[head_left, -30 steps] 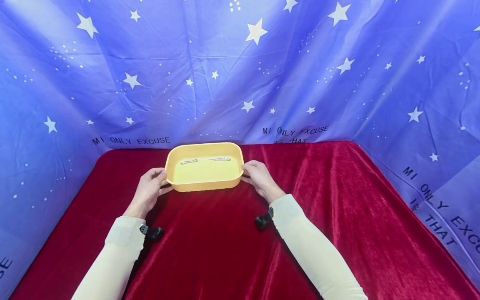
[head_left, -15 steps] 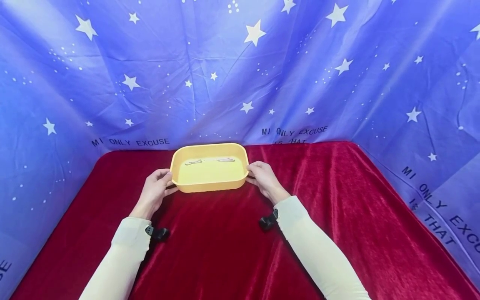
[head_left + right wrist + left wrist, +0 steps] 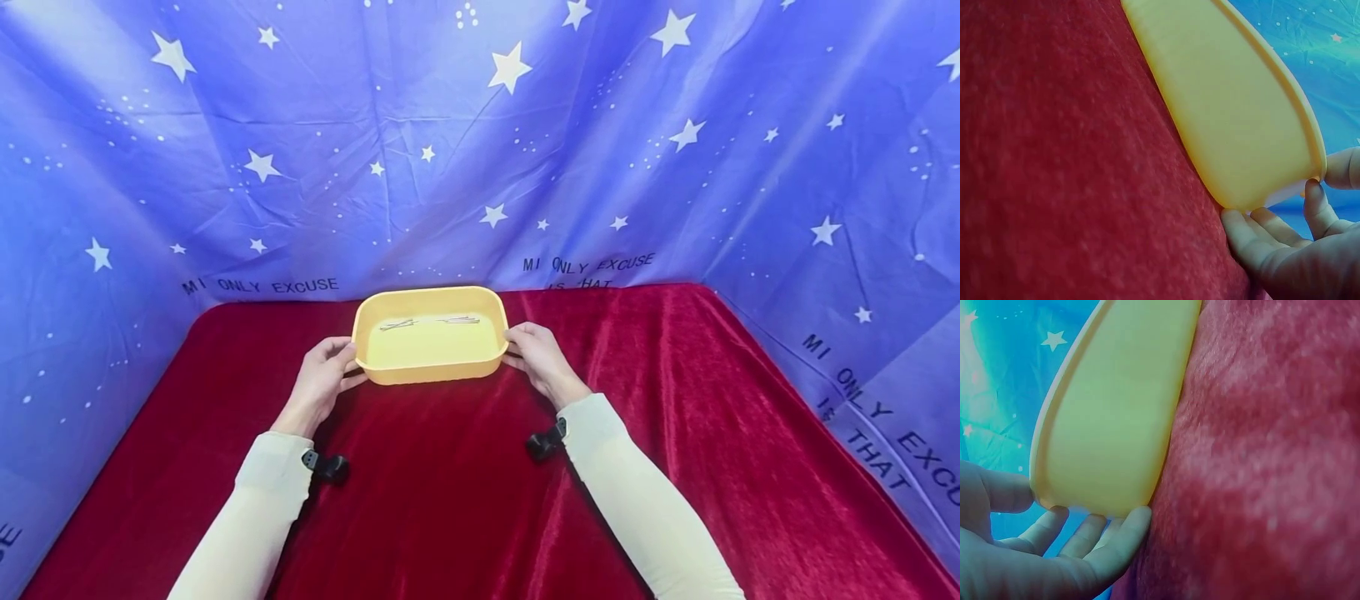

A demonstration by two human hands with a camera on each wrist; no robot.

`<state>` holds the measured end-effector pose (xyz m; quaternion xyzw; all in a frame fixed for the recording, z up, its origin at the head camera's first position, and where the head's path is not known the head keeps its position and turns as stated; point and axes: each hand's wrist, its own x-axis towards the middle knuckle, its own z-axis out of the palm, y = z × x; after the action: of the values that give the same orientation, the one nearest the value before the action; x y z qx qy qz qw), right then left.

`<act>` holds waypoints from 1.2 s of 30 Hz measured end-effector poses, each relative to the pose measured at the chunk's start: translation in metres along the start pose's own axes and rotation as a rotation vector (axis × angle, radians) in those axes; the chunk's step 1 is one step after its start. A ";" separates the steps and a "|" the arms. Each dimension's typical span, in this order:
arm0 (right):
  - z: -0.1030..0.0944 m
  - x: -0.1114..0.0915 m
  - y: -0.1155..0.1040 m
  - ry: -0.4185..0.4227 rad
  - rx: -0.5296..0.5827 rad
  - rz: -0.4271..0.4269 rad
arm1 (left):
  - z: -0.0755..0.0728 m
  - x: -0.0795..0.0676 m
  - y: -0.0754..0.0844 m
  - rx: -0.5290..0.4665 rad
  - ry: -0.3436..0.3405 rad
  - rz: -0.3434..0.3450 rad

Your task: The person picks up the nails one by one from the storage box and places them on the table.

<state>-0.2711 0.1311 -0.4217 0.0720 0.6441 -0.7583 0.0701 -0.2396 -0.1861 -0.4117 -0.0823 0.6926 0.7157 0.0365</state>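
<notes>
A yellow rectangular tray (image 3: 431, 373) with rounded corners stands near the back of the table, level and open at the top. Two small groups of thin, pale sticks, a left group (image 3: 397, 324) and a right group (image 3: 459, 320), lie on its floor; their kind is too small to tell. My left hand (image 3: 318, 379) grips the tray's left end, thumb at the rim and fingertips lower on the end wall. At the opposite end my right hand (image 3: 543, 358) grips it the same way. In the wrist views the tray's lower edge runs close to the cloth; contact cannot be told.
Dark red velvet cloth (image 3: 435, 508) covers the table. A blue curtain (image 3: 450, 100) with white stars and printed lettering hangs close behind the tray and along both sides.
Both hands have moved to the right, carrying or sliding the tray with them. Their hold on its ends looks the same, and the sticks still lie in two groups.
</notes>
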 end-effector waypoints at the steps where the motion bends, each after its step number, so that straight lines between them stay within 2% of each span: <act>1: -0.001 0.000 0.000 0.005 0.003 0.001 | 0.001 0.000 0.000 -0.003 -0.004 0.001; 36: -0.022 -0.006 -0.004 0.015 -0.012 -0.019 | 0.022 0.002 -0.004 -0.012 -0.011 -0.005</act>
<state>-0.2655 0.1539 -0.4205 0.0710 0.6497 -0.7546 0.0586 -0.2426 -0.1637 -0.4153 -0.0802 0.6878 0.7203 0.0416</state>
